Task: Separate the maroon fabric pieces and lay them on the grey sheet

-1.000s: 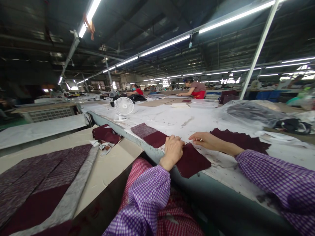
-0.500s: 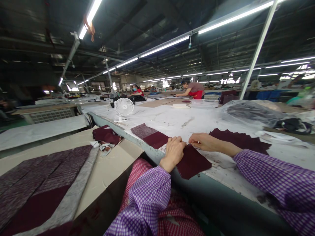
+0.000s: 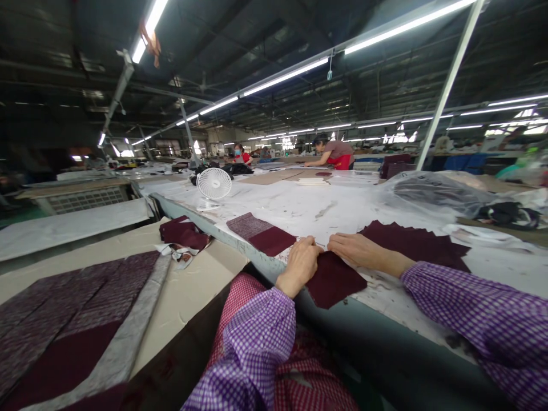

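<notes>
A dark maroon fabric piece [image 3: 336, 281] lies at the table's front edge, its lower corner hanging over. My left hand [image 3: 302, 261] is closed on its upper left edge, fingers bent. My right hand [image 3: 353, 248] pinches the top edge of the same piece, close to the left fingertips. Just left of my left hand lies a two-tone piece [image 3: 272, 241], part speckled and part maroon. Behind my right wrist is a fanned stack of maroon pieces [image 3: 413, 245] with a jagged edge.
A white fan [image 3: 214, 184] stands on the white table [image 3: 295, 205]. At left, a lower cardboard surface [image 3: 214, 264] holds speckled maroon panels [image 3: 85, 297] and crumpled scraps [image 3: 184, 234]. Clear plastic [image 3: 436, 191] lies at right. Two people work farther back.
My right hand's fingers have lowered and flattened somewhat against the fabric's top edge. My left hand has barely moved. The whole view has shifted slightly.
</notes>
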`<action>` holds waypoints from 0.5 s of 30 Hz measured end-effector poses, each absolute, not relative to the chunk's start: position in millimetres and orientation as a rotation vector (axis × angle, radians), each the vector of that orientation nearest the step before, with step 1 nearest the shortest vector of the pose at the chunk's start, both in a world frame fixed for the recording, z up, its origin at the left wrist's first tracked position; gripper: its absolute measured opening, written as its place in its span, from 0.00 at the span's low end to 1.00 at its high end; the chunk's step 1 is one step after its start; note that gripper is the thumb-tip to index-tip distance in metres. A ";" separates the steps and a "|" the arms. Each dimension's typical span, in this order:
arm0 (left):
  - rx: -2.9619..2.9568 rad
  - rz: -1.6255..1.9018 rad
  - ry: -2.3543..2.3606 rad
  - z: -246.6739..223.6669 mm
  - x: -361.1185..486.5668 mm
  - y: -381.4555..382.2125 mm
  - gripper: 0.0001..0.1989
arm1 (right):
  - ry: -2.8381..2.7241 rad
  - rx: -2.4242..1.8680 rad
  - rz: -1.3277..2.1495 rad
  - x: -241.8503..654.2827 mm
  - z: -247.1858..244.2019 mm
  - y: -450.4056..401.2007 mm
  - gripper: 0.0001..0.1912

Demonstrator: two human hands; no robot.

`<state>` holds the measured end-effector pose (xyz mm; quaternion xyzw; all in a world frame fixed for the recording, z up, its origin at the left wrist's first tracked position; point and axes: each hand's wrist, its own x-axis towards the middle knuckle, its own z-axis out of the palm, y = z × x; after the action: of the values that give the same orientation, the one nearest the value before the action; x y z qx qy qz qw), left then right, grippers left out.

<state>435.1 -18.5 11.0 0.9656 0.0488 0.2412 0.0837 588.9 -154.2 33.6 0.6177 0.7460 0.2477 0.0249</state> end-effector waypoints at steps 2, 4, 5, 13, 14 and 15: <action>2.890 0.738 0.087 10.7 434.9 -18.3 0.16 | 2.310 1.896 0.767 587.8 34.6 -154.5 0.14; 2.902 0.753 0.052 11.3 434.4 -18.7 0.16 | 2.315 1.897 0.780 586.5 35.2 -155.0 0.14; 2.911 0.757 0.050 11.9 434.2 -19.0 0.16 | 2.320 1.899 0.787 586.0 35.3 -155.4 0.14; 2.993 0.719 -0.011 16.5 432.2 -21.5 0.16 | 2.330 1.906 0.769 586.4 34.3 -156.5 0.13; 2.994 0.719 -0.019 16.5 432.3 -21.4 0.16 | 2.327 1.906 0.765 586.6 34.0 -156.3 0.13; 2.995 0.719 -0.025 16.3 432.6 -21.2 0.16 | 2.324 1.907 0.764 586.6 33.6 -156.1 0.12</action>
<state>432.6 -21.2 16.3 0.9719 -0.0083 0.2332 0.0308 586.6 -156.1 33.6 0.6146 0.7491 0.2464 0.0199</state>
